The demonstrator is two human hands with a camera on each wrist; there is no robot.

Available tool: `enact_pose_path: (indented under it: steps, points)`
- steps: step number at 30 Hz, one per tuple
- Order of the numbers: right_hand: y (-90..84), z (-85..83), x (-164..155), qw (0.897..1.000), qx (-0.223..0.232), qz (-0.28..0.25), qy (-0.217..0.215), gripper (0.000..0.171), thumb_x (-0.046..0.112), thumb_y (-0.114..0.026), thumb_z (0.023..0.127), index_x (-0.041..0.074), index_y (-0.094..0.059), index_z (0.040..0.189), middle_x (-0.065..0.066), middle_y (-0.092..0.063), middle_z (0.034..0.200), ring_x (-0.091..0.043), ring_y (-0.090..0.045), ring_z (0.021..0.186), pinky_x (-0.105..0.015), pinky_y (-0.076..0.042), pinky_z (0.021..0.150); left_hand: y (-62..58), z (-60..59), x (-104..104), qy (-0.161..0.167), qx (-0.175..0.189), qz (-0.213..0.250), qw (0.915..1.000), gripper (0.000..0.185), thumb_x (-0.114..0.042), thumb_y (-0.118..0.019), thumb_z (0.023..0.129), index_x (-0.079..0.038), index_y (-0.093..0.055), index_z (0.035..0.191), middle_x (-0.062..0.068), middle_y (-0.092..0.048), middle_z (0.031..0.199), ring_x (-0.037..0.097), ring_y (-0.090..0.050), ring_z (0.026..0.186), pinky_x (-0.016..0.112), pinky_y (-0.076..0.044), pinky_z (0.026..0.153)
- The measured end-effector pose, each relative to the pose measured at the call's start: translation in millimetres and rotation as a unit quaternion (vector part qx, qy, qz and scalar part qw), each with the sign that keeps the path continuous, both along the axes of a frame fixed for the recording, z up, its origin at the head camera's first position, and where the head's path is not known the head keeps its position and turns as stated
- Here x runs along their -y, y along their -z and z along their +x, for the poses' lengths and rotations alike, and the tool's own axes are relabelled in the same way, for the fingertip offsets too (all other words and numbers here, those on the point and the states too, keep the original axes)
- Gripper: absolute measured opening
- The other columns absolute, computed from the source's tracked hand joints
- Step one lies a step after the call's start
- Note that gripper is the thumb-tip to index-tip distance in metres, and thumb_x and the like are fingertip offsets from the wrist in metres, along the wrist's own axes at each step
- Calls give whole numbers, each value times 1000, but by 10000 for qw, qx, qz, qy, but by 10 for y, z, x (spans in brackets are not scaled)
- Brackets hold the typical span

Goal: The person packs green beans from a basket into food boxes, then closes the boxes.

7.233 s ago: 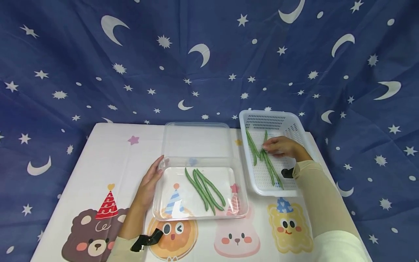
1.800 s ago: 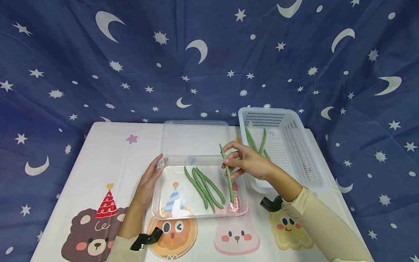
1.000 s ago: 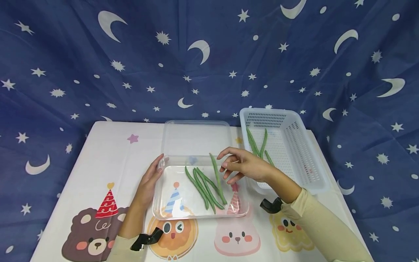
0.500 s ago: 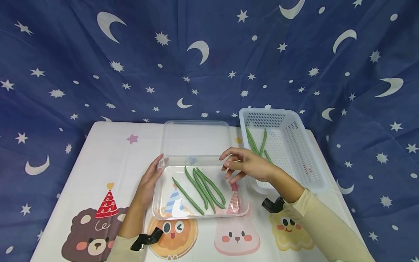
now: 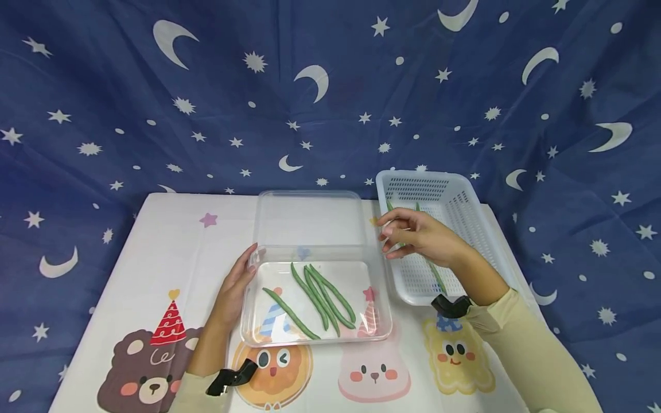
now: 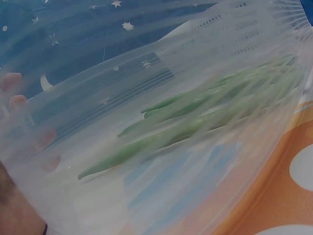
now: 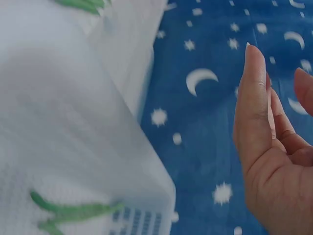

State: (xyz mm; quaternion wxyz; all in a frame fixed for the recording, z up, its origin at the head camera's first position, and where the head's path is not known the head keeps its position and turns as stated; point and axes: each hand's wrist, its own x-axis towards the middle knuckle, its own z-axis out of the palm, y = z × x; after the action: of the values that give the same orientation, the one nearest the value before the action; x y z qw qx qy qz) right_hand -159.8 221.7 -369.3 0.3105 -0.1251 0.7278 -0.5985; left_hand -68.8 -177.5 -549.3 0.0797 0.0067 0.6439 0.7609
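We see a navy-blue cloth printed with white moons and stars (image 5: 341,92) behind a white, cartoon-printed surface (image 5: 181,252). On it stand a pale perforated plastic basket (image 5: 486,229) and a clear rectangular plastic container (image 5: 356,278). Our left hand (image 5: 233,295) grips the container's left end; our right hand (image 5: 423,236) hovers over the basket, fingers loosely bent and apart. Slender green beans (image 5: 335,291) lie in the container, one separate at left; others, partly hidden, lie in the basket.

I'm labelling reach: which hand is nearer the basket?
Right. The right hand hangs by the basket, at its left rim; the left hand holds the clear box, farther left.
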Motion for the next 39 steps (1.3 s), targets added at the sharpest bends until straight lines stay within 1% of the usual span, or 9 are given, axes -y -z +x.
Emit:
enact_pose_path:
  steps: [4,10,14,17,21,24,29,36,39]
  points:
    - [-90,-131,-215,9998,-84,27,171,31,11,-59,104,2,-52,132,-7,-70,107,-21,-73,93,-44,-62,85,3,2,0,-3,-71,-110,9999,54,-30,-41,110,-28,-27,163,2,-22,171,26,-19,157,20,-35,113]
    - [-102,-363,-465,9987,-83,338,375,31,10,-62,102,6,-53,131,-7,-70,109,-22,-72,98,-40,-61,88,-13,-10,5,12,-9,-132,9999,55,-32,-41,110,-29,-26,163,1,-23,170,27,-23,155,24,-38,113]
    - [7,-506,-604,9970,119,609,458,33,9,-64,101,6,-52,132,-2,-73,109,-21,-73,102,-41,-59,95,-14,-10,18,-32,99,-162,9998,54,-34,-41,110,-31,-26,162,3,-25,169,28,-28,153,33,-41,114]
    - [121,-591,-714,9945,324,838,545,37,11,-66,100,5,-51,134,2,-73,107,-21,-73,104,-44,-56,101,0,-2,24,-41,28,-177,9998,54,-33,-40,110,-31,-26,162,1,-22,170,28,-22,156,47,-29,122]
    - [255,-688,-870,9895,409,1209,677,44,16,-67,100,4,-48,139,-3,-70,115,-20,-71,106,-45,-54,103,10,8,16,-32,-88,-140,9999,53,-31,-40,110,-30,-27,162,-1,-20,171,25,-14,159,32,-27,123]
    - [344,-761,-962,9859,418,1434,750,52,19,-68,100,3,-46,144,-11,-66,126,-25,-69,115,-43,-55,102,0,10,6,-28,-102,-133,9999,54,-30,-40,110,-30,-27,162,-1,-21,171,24,-16,158,30,-28,122]
    - [524,-873,-1059,9813,431,1702,784,59,21,-68,100,0,-43,148,-18,-59,137,-27,-66,119,-40,-56,100,-1,-1,1,-57,-124,-92,9999,54,-29,-40,111,-29,-26,163,-1,-21,171,25,-15,158,56,-18,125]
    - [712,-919,-1114,9733,528,2076,824,59,25,-69,99,1,-45,148,-22,-54,145,-22,-65,117,-45,-53,105,20,-7,1,-71,-84,-87,9999,54,-29,-40,110,-28,-27,162,1,-21,171,28,-15,159,59,-17,125]
    - [761,-917,-1141,9728,586,2121,723,60,26,-69,99,1,-45,148,-23,-51,149,-24,-61,123,-49,-50,108,14,0,5,-80,-1,-141,9999,54,-29,-41,110,-29,-28,162,1,-22,171,29,-18,158,56,-23,123]
